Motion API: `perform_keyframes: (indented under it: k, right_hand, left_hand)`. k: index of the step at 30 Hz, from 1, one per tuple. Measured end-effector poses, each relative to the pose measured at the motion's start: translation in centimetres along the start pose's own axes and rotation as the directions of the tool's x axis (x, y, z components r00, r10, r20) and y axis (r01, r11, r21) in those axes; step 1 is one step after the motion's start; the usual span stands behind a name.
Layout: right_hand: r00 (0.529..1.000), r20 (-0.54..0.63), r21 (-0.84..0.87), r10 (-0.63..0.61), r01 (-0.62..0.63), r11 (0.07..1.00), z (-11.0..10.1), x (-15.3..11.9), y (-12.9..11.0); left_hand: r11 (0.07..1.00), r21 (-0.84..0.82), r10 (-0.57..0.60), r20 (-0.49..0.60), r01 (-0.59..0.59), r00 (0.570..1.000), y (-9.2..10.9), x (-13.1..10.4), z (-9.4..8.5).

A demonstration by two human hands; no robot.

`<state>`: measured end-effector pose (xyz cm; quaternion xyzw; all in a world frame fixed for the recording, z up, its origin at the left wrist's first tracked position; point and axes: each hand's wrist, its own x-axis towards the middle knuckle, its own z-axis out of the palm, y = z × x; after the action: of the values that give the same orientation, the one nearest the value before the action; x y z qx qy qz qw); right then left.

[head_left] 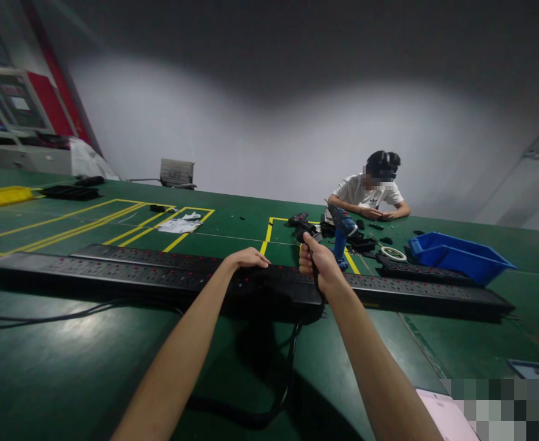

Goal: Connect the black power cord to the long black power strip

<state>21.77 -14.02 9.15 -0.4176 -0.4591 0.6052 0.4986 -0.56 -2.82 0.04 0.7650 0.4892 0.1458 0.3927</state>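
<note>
wall [251, 141]: bright patches midway, super dim up top
desk [58, 367]: whitish glare left, dark shadow front-center
cabinet [51, 104]: kinda blurry, leaning from edge distortion
bottom-right corner: chunky pixelation

left hand [250, 258] lies on a long black power strip [159, 274], right hand [322, 264] grasps a black cable [292, 355], above a green surface [67, 373]

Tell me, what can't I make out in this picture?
All in the head view:
Black cord: partly covered by the right grip.
Pink thing: cut off by the bottom edge, partly pixelated.
Any lettering on the front power strip: too small.
</note>
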Motion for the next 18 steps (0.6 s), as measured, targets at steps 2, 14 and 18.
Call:
perform_keyframes:
  k: [2, 14, 18]
  right_hand:
    - [0.999, 0.025, 0.105, 0.024, -0.026, 0.994, -0.3, 0.2, -0.4]
    - [0.9, -0.417, -0.906, -0.128, -0.4, 0.141, -10.0, -0.9, 3.4]
    - [0.899, -0.431, -0.902, 0.074, -0.432, -0.007, -10.2, -3.1, 2.1]
  left_hand:
    - [1.0, 0.0, -0.001, -0.003, 0.001, 1.0, 0.1, -0.1, 0.0]
    - [1.0, -0.01, 0.009, -0.019, -0.009, 1.0, 0.9, -0.8, 0.0]
    - [1.0, -0.001, -0.016, -0.042, 0.016, 0.999, 1.8, -1.6, 0.0]
